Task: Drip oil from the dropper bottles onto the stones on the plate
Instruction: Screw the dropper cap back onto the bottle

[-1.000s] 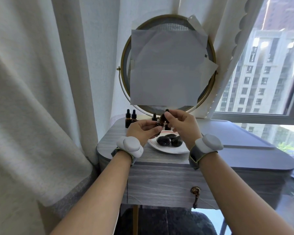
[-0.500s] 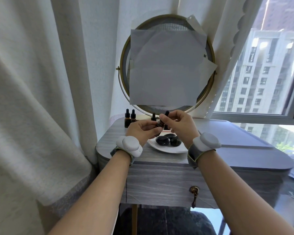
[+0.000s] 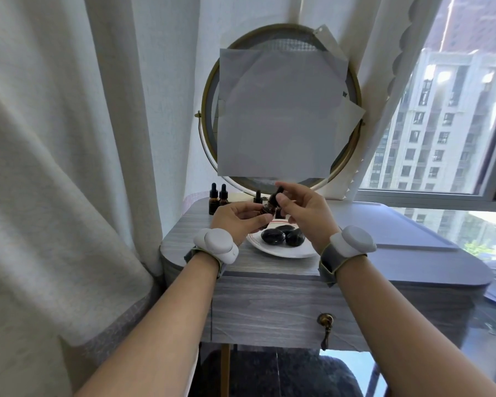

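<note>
Here, held bottle: an amber dropper bottle (image 3: 267,208) is lifted above the rear edge of the plate (image 3: 281,249), tilted with its black cap up and to the right.
Left hand: the left hand (image 3: 238,217) is curled around the bottle's glass body, thumb and fingers closed on it.
Right hand: the right hand (image 3: 304,209) pinches the black dropper cap (image 3: 278,191) between thumb and fingertips; remaining fingers loosely bent.
Stones: three glossy black stones (image 3: 282,236) lie touching one another on the white plate, just below both hands.
Other bottles: two dropper bottles (image 3: 218,197) stand upright at the table's (image 3: 269,266) back-left corner; another (image 3: 257,197) stands by the mirror (image 3: 281,107) base.
</note>
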